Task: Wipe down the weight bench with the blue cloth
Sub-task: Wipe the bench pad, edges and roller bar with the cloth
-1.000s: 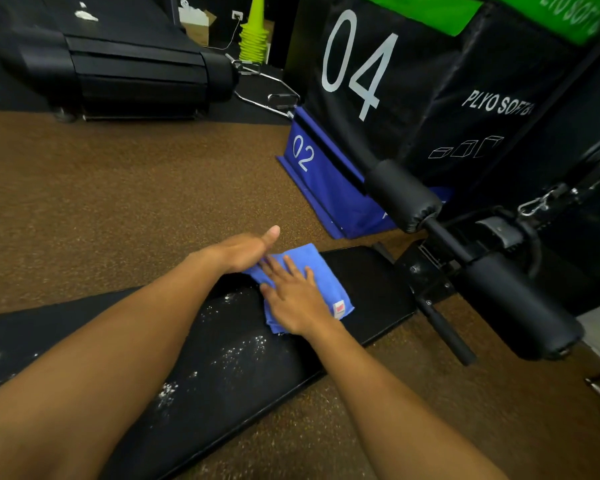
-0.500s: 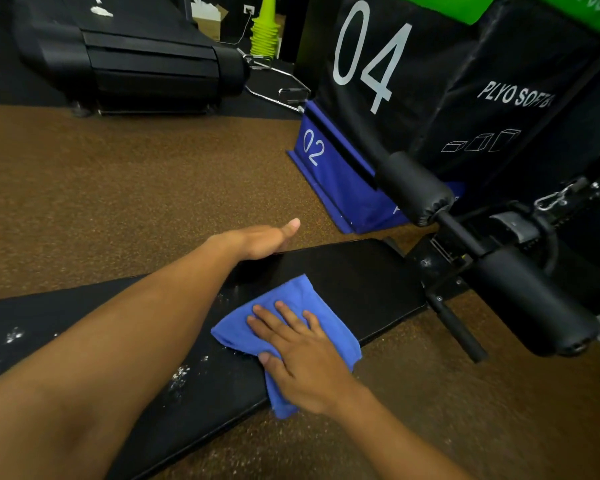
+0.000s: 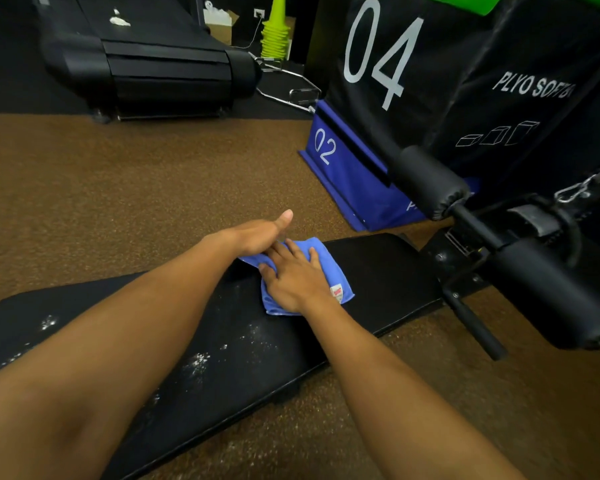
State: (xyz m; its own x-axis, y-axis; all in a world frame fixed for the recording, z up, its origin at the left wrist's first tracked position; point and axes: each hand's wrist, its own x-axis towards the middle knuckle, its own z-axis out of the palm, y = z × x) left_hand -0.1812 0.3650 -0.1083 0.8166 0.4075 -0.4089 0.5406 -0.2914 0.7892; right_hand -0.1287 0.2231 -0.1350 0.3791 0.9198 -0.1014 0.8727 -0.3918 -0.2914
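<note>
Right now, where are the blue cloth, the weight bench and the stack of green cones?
blue cloth [image 3: 329, 268]: head view, bare fabric beside the fingers.
weight bench [image 3: 378, 271]: head view, clean black pad past the cloth.
stack of green cones [image 3: 276, 32]: head view, middle of the stack.

Swept the blue cloth [image 3: 329, 271] back up the worktop [image 3: 378, 268] toward 12 o'clock under the flat right hand [image 3: 293, 284], now tucked against the left hand [image 3: 257, 235] again. Half a second ago was down near the 6 o'clock edge. Showing its red tag at 4 o'clock once more.
</note>
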